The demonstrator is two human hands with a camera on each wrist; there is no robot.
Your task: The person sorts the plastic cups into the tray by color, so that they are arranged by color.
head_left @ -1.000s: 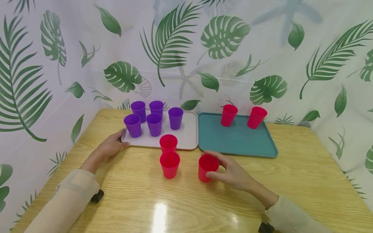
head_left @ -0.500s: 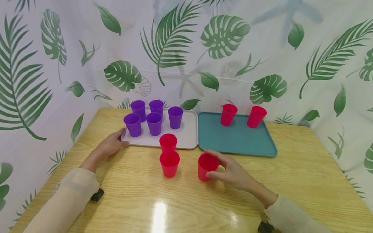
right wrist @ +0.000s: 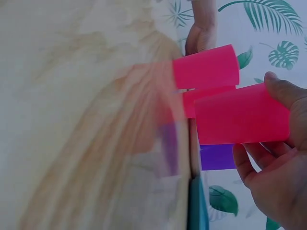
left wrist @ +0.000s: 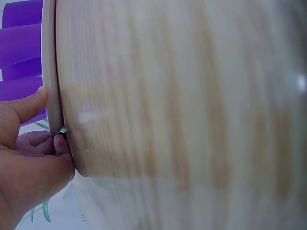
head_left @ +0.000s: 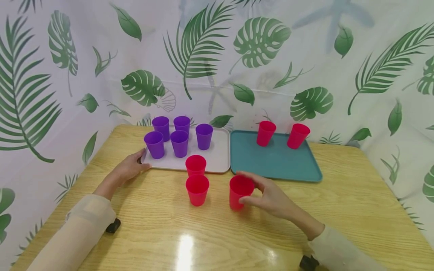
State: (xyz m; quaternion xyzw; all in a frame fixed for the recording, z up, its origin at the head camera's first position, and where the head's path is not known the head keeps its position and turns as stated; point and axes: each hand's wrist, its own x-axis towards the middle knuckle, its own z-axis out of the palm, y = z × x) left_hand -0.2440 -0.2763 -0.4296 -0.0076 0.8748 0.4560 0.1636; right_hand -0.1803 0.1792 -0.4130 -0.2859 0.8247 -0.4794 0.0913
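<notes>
My right hand point(head_left: 271, 197) grips a red cup point(head_left: 236, 195) on its right side, thumb in front and fingers behind. In the right wrist view that red cup point(right wrist: 242, 117) lies between thumb and fingers, its base close to the table; whether it touches is hard to tell. My left hand point(head_left: 130, 165) holds the near left corner of the white tray point(head_left: 217, 162); in the left wrist view the thumb is on the rim point(left wrist: 52, 72) and the fingers curl underneath. Two more red cups point(head_left: 197, 192) stand in front of the tray, one behind the other.
Several purple cups point(head_left: 179, 145) stand upright on the white tray. Beside it lies a teal tray point(head_left: 271, 162) with two red cups point(head_left: 266, 133) along its back edge. A leaf-printed cloth point(head_left: 217, 56) hangs behind the wooden table point(head_left: 152, 233).
My right hand and its red cup have shifted slightly up and left in the last half second, the cup's lower part now a little blurred. The left hand and the other cups stay put.
</notes>
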